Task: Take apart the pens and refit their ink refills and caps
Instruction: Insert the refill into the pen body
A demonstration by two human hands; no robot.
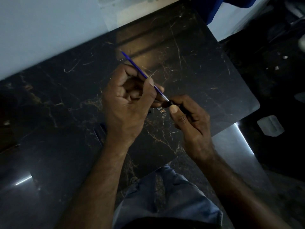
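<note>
My left hand [127,100] pinches a thin blue ink refill [137,70] between thumb and forefinger, its long end pointing up and left over the dark marble table [198,63]. The refill's pale tip meets a small dark pen part [169,104], which my right hand [189,119] holds between thumb and fingers. Most of that dark part is hidden by my fingers. Both hands hover just above the table, close together.
Blue pen pieces [99,131] lie on the table beside my left wrist, dim and hard to make out. A pale wall [41,30] runs along the table's far left edge. The table's right corner [255,104] drops to a dark floor with a pale scrap [270,125].
</note>
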